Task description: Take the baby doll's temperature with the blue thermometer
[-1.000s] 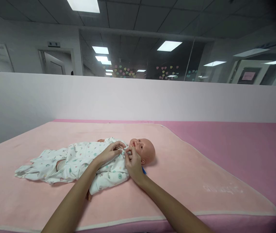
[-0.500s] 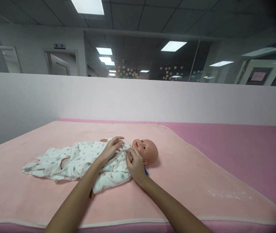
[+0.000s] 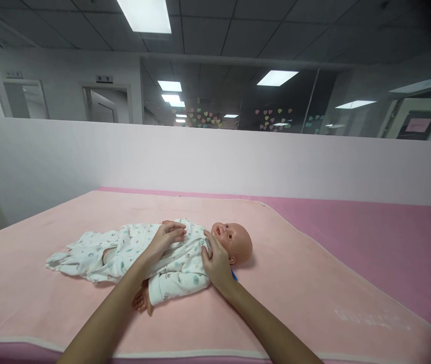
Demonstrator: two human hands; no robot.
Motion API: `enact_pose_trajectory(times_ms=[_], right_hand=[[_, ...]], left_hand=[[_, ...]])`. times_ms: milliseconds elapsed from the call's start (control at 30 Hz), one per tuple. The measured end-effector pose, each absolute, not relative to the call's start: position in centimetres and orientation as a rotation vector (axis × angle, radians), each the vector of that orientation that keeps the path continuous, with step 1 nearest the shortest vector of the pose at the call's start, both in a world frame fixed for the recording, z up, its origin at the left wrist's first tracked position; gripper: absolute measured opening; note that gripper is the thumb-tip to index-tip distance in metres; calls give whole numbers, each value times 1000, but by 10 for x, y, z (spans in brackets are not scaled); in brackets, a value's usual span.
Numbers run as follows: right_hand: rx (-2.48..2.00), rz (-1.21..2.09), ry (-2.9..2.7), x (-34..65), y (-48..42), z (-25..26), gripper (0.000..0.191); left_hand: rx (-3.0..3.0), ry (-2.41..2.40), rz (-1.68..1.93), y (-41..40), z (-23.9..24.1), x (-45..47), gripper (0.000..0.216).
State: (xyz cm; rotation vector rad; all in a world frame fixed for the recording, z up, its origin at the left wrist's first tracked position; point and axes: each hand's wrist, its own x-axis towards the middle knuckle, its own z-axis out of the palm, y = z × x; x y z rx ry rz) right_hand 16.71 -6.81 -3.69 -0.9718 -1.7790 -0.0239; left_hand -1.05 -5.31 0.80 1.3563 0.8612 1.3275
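The doll (image 3: 238, 241) lay on its back at lower centre, apparently so its patterned garment's (image 3: 179, 260) front was reachable. The left hand (image 3: 166, 238), loosely curled over the chest, gripped nothing visible; the right hand (image 3: 217, 259), half open beside a small round fastener (image 3: 202, 242) and pinching nothing visible, perhaps steadied the cloth.

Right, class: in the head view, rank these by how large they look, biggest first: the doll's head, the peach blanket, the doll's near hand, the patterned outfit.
1. Peach blanket
2. Patterned outfit, partly covered by the person's arm
3. Doll's head
4. Doll's near hand
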Motion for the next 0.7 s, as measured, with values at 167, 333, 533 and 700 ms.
enact_pose_trajectory(times_ms=[167, 333, 533, 700], right_hand=[[-725, -189, -2049, 156, -73, -22, 46], [-696, -277, -2149, 138, -65, -19, 40], [-869, -164, -1942, 136, -66, -29, 19], [-876, 143, -1825, 139, -65, -29, 9]], left_hand=[[1371, 836, 1364, -49, 9, -21, 23], [1745, 943, 1175, -46, 4, -28, 20], [1798, 898, 1044, -50, 6, -31, 22], [1706, 895, 1119, -55, 7, -26, 18]])
